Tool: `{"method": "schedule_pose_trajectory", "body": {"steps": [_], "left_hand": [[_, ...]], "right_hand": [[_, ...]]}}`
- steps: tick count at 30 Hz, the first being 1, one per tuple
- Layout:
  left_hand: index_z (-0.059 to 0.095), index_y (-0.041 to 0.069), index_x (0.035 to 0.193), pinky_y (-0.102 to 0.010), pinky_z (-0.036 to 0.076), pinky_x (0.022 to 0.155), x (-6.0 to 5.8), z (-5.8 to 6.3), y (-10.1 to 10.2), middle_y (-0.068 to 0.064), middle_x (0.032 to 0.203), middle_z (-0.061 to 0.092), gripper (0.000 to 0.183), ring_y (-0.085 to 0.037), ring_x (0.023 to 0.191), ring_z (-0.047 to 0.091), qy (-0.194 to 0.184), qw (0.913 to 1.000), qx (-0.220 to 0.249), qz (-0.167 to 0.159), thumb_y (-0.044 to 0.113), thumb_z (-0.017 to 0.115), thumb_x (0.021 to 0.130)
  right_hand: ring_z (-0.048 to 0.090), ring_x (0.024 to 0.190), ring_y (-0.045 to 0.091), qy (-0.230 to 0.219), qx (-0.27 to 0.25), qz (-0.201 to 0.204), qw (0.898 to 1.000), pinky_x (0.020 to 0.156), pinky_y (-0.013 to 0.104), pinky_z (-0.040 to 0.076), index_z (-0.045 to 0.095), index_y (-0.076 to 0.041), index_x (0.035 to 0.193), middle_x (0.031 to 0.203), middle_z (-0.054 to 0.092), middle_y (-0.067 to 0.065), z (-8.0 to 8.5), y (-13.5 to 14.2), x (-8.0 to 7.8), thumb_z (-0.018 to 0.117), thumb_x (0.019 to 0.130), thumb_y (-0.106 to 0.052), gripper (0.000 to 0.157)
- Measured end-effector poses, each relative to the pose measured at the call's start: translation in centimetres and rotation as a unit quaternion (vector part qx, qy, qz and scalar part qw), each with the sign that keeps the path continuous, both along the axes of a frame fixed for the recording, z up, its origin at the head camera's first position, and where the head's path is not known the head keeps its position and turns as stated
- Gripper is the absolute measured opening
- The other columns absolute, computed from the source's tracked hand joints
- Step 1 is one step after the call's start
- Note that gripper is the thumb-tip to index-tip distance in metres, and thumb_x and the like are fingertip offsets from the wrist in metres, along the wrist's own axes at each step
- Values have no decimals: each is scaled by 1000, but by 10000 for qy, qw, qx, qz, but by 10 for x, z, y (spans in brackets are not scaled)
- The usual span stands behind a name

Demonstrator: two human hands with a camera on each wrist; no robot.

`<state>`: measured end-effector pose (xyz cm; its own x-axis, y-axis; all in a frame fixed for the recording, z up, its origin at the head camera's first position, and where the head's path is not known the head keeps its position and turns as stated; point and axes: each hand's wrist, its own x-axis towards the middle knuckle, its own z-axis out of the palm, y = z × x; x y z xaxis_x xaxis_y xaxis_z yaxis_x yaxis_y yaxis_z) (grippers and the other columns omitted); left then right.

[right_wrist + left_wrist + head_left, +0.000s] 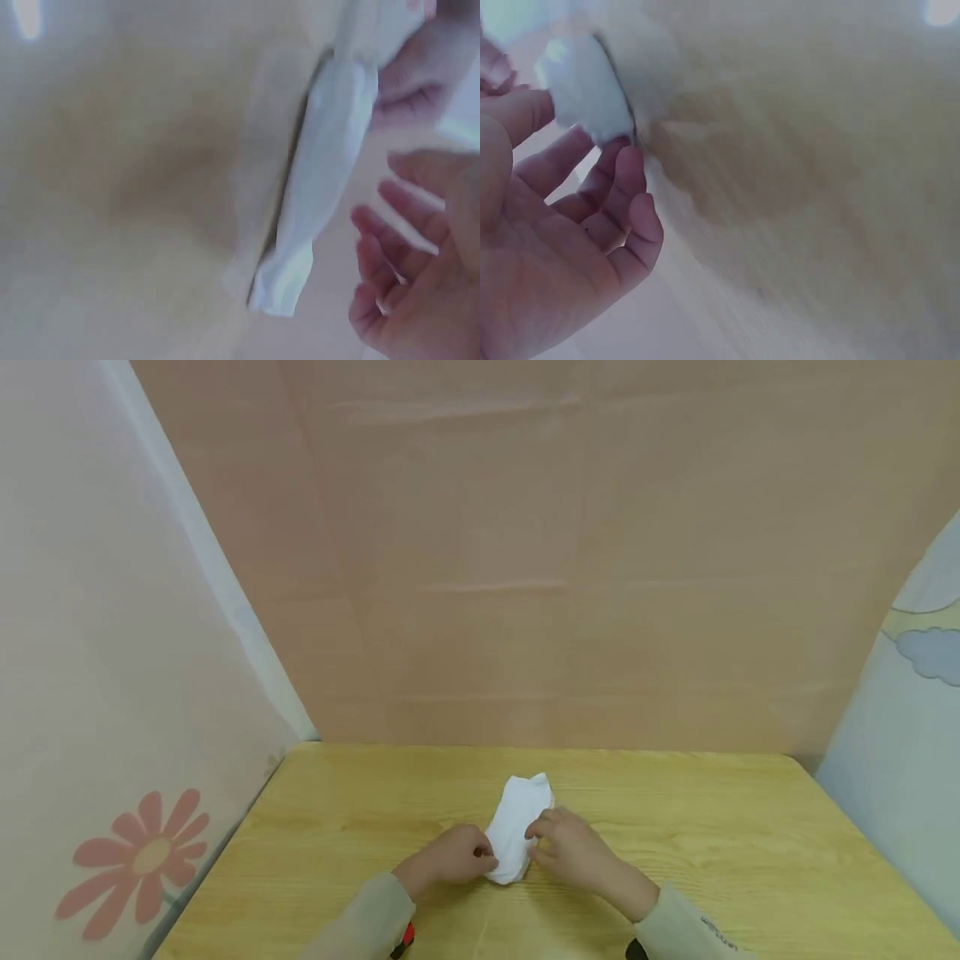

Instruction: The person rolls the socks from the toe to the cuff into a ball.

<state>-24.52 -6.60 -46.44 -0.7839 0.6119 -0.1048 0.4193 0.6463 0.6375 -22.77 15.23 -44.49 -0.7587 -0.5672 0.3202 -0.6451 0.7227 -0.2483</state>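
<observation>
A white sock [517, 822], soft and folded flat, lies lengthwise on the wooden table between both hands. My left hand [453, 856] is at its near left edge. In the left wrist view, the thumb and forefinger pinch the end of the sock [589, 94], while the other fingers curl loosely below. Beside the right edge is my right hand [573, 852], its fingers bent loosely. The right wrist view has this hand [420, 255] with spread fingers, a gap between them and the sock [322, 157].
The pale wooden table [712, 827] extends to both sides. A plain brownish sheet [480, 568] hangs behind it. On the left is a pale wall with a red flower print [150, 857]; a cloud-patterned panel [933, 652] stands at the right.
</observation>
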Motion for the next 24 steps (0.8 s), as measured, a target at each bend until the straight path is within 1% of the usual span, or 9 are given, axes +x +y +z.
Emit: {"method": "schedule_pose_trajectory", "body": {"steps": [2,4,7,9,11,14,17,21,24], "left_hand": [[67,10,69,-17,31,43,11,1,2,12,51,40,17,-1,45,33,-115,9993,37,-353,21,63,81],[67,12,72,-16,32,44,22,1,4,12,55,41,11,0,48,34,23,9979,-149,-632,22,68,76],[64,16,72,-15,30,46,36,0,8,12,61,39,10,1,52,33,747,9920,-513,-878,18,73,68],[66,16,75,-13,29,49,43,-1,10,11,65,39,11,0,56,32,1461,9828,-707,-883,14,72,66],[67,17,73,-12,28,51,44,-4,10,11,68,39,9,-1,58,31,2056,9725,-658,-871,13,71,67],[67,17,69,-11,28,55,42,-7,9,11,72,42,5,-1,63,30,2508,9635,-377,-855,14,68,73],[61,16,64,-12,28,57,40,-9,8,12,71,44,14,0,62,30,2403,9677,-118,-748,15,64,78],[57,15,68,-14,29,54,37,-12,8,13,63,43,14,0,59,31,1541,9873,214,-308,15,59,82],[57,13,79,-15,32,53,36,-12,9,12,63,42,4,-1,59,35,898,9949,449,79,14,59,83]], "right_hand": [[50,78,8,-239,237,394,9987,66,24,43,67,-13,88,85,60,-6,-2,-3,18,68,76,-23,16],[48,78,7,-342,416,580,9969,65,22,42,67,-15,89,86,59,-7,-5,-4,32,69,74,-23,17],[44,75,4,-404,607,586,9956,61,20,37,67,-16,90,83,53,-10,-11,-3,46,71,71,-30,24],[41,71,3,-210,616,570,9963,59,17,33,67,-16,88,80,49,-11,-16,-3,51,73,68,-33,28],[38,70,2,-69,569,553,9968,58,16,31,66,-16,87,79,46,-12,-20,-3,51,73,66,-35,29],[38,70,3,270,449,521,9973,59,15,32,66,-16,83,80,46,-11,-24,-6,49,74,65,-33,26],[41,72,4,440,287,498,9974,61,16,36,65,-14,84,83,50,-9,-25,-10,47,74,65,-29,26],[46,74,5,304,-6,371,9988,61,18,40,61,-11,95,87,58,-6,-24,-13,48,74,68,-25,33],[47,73,5,231,-112,213,9994,58,18,40,58,-12,97,86,61,-6,-23,-15,49,74,68,-23,35]]}}
